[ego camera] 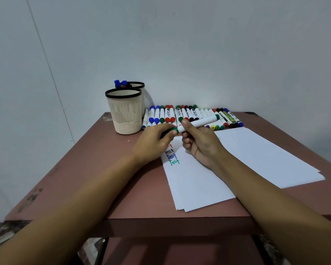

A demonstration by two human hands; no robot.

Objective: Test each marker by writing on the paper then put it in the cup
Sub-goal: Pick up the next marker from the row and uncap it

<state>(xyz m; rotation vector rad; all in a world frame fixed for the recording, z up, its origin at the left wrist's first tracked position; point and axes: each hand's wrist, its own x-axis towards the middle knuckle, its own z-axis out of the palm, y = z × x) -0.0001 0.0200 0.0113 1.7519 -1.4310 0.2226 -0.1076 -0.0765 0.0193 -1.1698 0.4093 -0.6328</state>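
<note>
A green marker (201, 122) with a white barrel is held level above the top left of the paper (237, 159). My right hand (201, 142) grips the barrel, thumb on top. My left hand (155, 141) pinches its green cap (171, 131) at the left end; the cap meets the barrel. The paper carries several "Test" words (172, 155) in red, black, blue and green. A cream cup (125, 110) with a black rim stands at the table's back left. A second cup (137, 86) behind it holds blue and red markers (119, 84).
A row of many markers (189, 115) lies along the back edge of the reddish-brown table (122, 178), against the white wall. The paper is a small stack lying at an angle on the right half. The table's front edge is near my forearms.
</note>
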